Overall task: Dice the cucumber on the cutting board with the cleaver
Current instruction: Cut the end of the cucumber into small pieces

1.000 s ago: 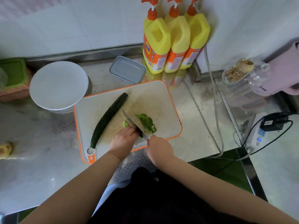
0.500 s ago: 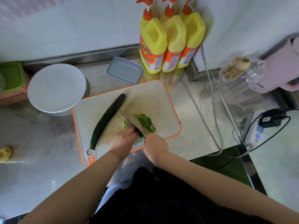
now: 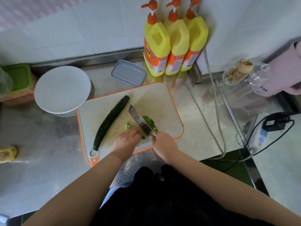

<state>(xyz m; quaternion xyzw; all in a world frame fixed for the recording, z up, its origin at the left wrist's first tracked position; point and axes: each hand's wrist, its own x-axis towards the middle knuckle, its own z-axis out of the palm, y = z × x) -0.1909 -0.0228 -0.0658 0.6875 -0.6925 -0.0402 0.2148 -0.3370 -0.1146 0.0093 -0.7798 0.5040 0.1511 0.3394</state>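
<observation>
A white cutting board (image 3: 164, 101) with an orange rim lies on the steel counter. A whole dark green cucumber (image 3: 110, 122) lies slanted along its left side. My right hand (image 3: 164, 145) grips the handle of the cleaver (image 3: 140, 122), whose blade points up and left over the board. A pile of cut cucumber pieces (image 3: 150, 123) sits right of the blade. My left hand (image 3: 126, 141) has its fingers curled down on a cucumber piece (image 3: 127, 126) just left of the blade, mostly hidden under the hand.
A white plate (image 3: 62, 89) stands left of the board, a grey lidded box (image 3: 128, 73) behind it. Three yellow pump bottles (image 3: 174, 44) line the back wall. Right of the board run cables (image 3: 216, 111), with a power strip (image 3: 260, 139), a glass jar (image 3: 236, 73) and a pink appliance (image 3: 283, 69).
The cleaver blade has shifted a little between frames beside my left fingers. Both hands stay at the board's near edge, and the whole cucumber has not moved.
</observation>
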